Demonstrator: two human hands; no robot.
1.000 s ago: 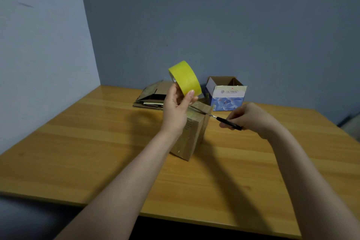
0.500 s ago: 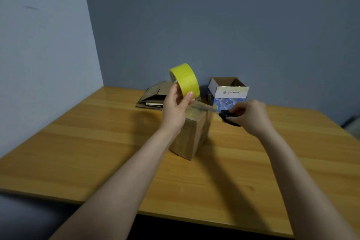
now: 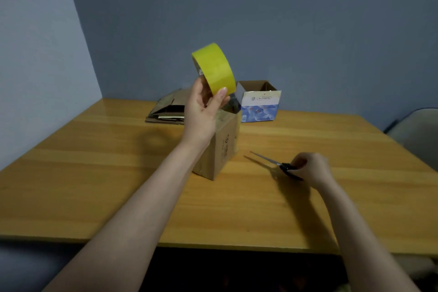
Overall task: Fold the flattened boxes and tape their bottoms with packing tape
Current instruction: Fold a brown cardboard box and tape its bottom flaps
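A folded brown cardboard box stands in the middle of the wooden table. Above it my left hand holds a yellow roll of packing tape, lifted clear of the box. To the right of the box my right hand grips the black handles of a pair of scissors low over the table, blades pointing toward the box. A stack of flattened boxes lies at the back of the table, behind my left hand.
An open white and blue box stands at the back, right of the flattened stack. Walls close off the table's left and far sides. Part of a grey chair shows at the right edge.
My right hand has dropped from the box top down and right to the table with the scissors. My left hand has lifted the tape roll higher, away from the box.
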